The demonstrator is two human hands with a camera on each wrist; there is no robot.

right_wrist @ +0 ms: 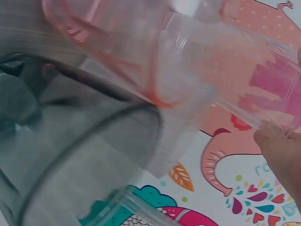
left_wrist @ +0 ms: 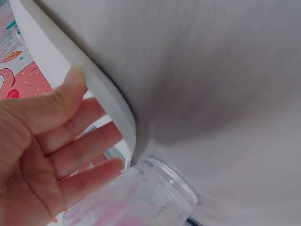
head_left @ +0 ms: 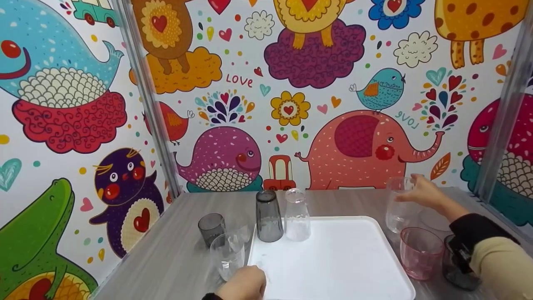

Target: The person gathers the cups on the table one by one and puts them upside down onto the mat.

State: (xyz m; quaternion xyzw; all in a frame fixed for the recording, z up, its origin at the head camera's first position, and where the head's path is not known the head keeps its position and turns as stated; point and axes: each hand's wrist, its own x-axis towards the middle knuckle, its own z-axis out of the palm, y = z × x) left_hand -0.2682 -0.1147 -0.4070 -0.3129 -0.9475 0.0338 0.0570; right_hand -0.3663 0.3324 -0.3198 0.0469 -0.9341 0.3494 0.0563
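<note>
Clear glass [head_left: 397,214], one: right of tray [head_left: 333,258]; its upper part between the thumb and fingers of the right hand [head_left: 427,195], which hold it. Tray, white: left rim gripped by left hand [head_left: 245,283], thumb one side, fingers other. Tumbler [head_left: 226,258]: just beside left hand. Pink glass [head_left: 421,256]: near clear glass.

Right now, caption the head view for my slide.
Left hand gripping the white tray, right hand gripping a clear glass.

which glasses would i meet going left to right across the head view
short gray glass, tall gray glass, tall clear glass, held clear glass in the right hand, pink glass, dark glass; overlapping clear ones left out
</note>
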